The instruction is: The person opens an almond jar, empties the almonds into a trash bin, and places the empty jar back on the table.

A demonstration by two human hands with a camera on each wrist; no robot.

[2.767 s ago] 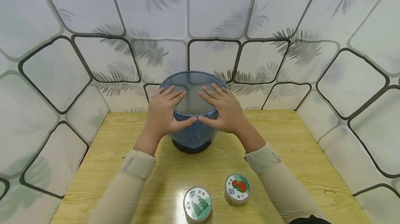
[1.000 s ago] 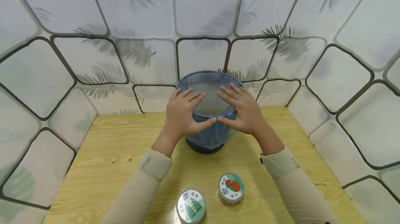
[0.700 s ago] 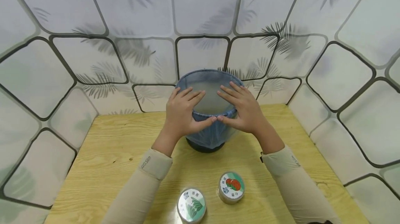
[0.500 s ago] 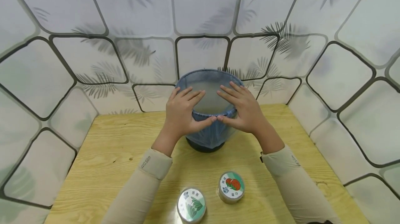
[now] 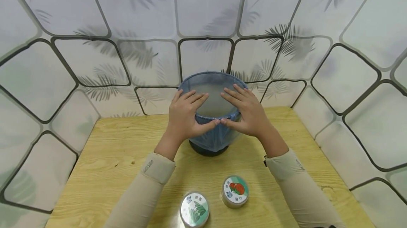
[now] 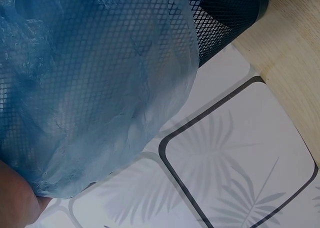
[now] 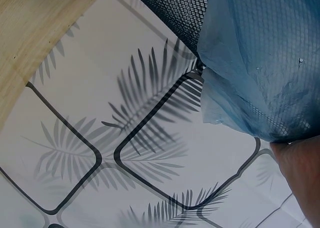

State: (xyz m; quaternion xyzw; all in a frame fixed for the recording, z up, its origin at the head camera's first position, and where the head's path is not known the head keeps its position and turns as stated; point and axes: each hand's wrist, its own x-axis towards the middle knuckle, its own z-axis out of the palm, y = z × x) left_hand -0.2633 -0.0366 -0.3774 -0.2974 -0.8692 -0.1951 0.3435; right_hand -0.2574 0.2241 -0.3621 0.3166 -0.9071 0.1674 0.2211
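A dark wire-mesh wastebasket (image 5: 208, 150) stands on the table, lined with a blue translucent plastic bag (image 5: 219, 136) folded over its rim. My left hand (image 5: 184, 115) lies over the left part of the rim, fingers spread and fairly straight above the opening. On the other side my right hand (image 5: 249, 113) mirrors it. Both thumbs lie along the front rim, their tips meeting in the middle. The wrist views show the bag (image 6: 110, 87) hanging loosely outside the mesh (image 7: 175, 17). Only a small part of each hand shows there, at the bag's edge.
Nearer me on the wooden table (image 5: 127, 153) stand two round cans, one with a green vegetable picture (image 5: 194, 209) on its lid, the other with tomatoes (image 5: 235, 191). Patterned fabric walls (image 5: 206, 16) close in the back and both sides.
Since the oldest frame, both hands and the lined wastebasket have shifted right relative to the cans and the wall, and the head view has turned slightly. Over the last second they stay still.
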